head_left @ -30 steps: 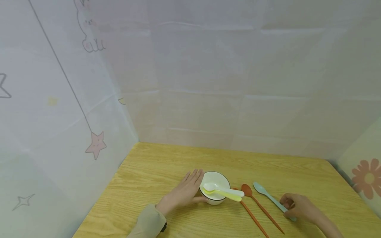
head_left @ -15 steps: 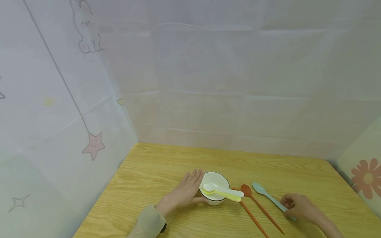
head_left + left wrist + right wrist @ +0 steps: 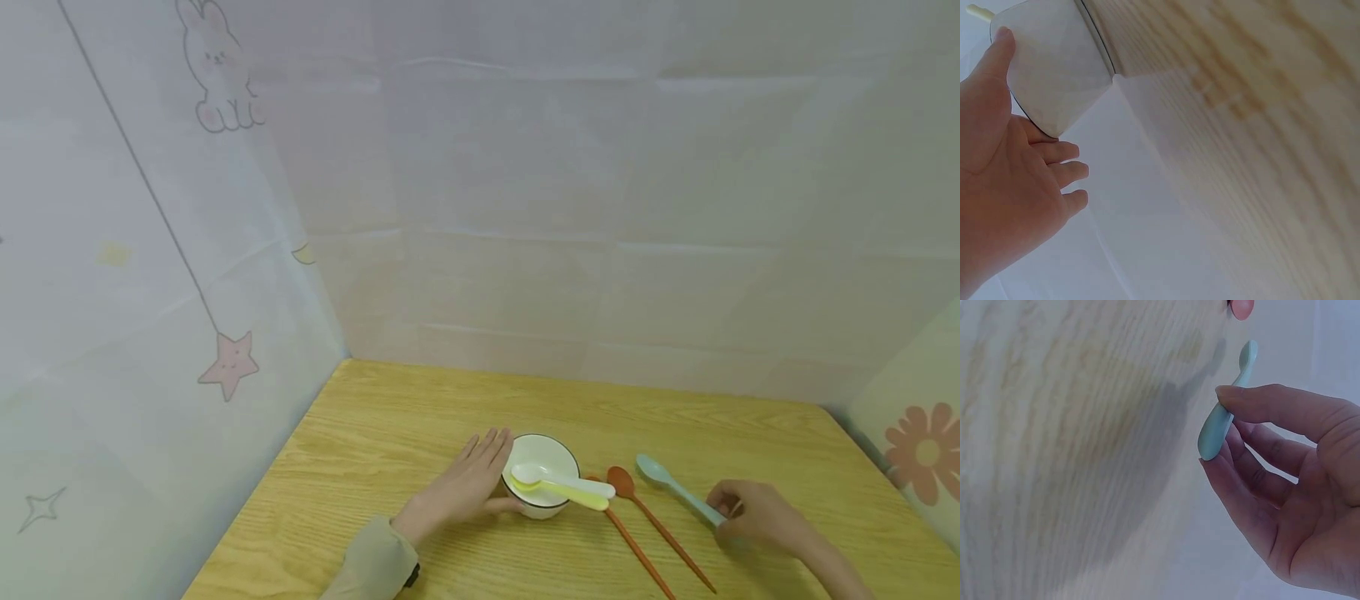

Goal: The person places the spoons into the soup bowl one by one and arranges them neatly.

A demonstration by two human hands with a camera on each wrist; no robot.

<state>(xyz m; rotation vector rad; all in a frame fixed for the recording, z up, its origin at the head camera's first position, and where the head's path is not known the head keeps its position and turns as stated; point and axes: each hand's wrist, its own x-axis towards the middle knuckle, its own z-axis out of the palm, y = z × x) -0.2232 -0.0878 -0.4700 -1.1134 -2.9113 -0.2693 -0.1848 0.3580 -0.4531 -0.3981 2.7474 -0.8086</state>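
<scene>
Three pale walls [image 3: 510,183] bound the wooden table [image 3: 450,400]; left hand [image 3: 467,485] spread against bowl [image 3: 552,456], right hand [image 3: 759,517] pinching mint spoon [image 3: 1214,432].

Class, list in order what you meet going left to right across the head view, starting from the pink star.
Pink star → left hand → white bowl → pair of orange utensils → teal spoon → right hand → red flower

- Bowl [image 3: 552,451] at the left hand [image 3: 461,487]: glossy, smooth, ceramic-looking.
- Turquoise spoon [image 3: 1214,432] in the right hand [image 3: 756,517]: smooth, plastic-looking, soft sheen.
- Orange-brown spoon [image 3: 621,481] between the hands: matt.
- Tabletop [image 3: 480,562] beneath both: wood-grained, satin.
- Backdrop [image 3: 525,292] beyond them: creased sheeting.
</scene>
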